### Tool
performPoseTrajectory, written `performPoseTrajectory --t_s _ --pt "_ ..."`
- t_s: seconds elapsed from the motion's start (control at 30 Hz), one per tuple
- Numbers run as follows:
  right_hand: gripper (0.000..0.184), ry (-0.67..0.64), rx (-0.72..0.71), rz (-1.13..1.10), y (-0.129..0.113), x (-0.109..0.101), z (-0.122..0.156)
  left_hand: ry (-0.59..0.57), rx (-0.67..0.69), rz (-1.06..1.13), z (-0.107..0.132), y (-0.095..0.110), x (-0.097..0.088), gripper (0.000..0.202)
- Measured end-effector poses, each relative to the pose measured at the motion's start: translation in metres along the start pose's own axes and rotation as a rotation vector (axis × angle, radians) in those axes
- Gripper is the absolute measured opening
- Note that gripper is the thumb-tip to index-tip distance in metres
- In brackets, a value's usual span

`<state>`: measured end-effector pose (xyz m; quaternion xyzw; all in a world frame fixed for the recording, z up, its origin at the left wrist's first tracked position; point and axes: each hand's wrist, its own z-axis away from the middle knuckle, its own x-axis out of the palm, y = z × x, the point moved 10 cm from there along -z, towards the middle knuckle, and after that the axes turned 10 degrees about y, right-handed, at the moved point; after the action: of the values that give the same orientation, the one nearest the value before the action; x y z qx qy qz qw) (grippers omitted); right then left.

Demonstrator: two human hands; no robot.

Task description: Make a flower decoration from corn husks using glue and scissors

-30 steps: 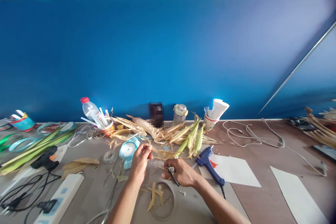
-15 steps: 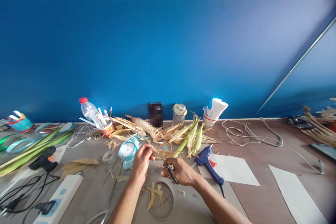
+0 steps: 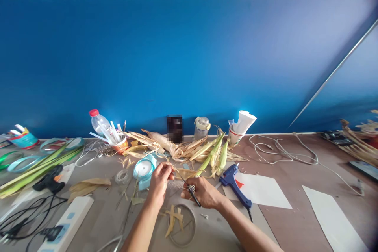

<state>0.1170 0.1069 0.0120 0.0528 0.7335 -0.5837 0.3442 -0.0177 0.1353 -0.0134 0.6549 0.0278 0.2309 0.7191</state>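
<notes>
My left hand is closed in a pinch, with thumb and fingertips together at the far end of a thin strip or rod whose kind is unclear. My right hand is closed around a slim dark tool with a black handle. A pale, thin strand is looped near its fingers. The slim line of the tool slants up towards my left fingertips. Below the hands, a round wire hoop lies on the table beside strips of dry husk. A roll of light-blue ribbon sits just behind my left hand.
A blue glue gun lies on white paper to the right. Corn husks spread along the back, near a jar and paper cups. A power strip, black cables and green leaves occupy the left.
</notes>
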Motion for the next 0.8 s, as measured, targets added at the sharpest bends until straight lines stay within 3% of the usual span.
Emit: performPoseTrajectory --t_s 0.8 --pt "0.023 0.03 -0.027 0.042 0.0027 -0.0022 -0.0013 -0.008 0.004 -0.02 0.0046 0.0054 0.0006 0.026"
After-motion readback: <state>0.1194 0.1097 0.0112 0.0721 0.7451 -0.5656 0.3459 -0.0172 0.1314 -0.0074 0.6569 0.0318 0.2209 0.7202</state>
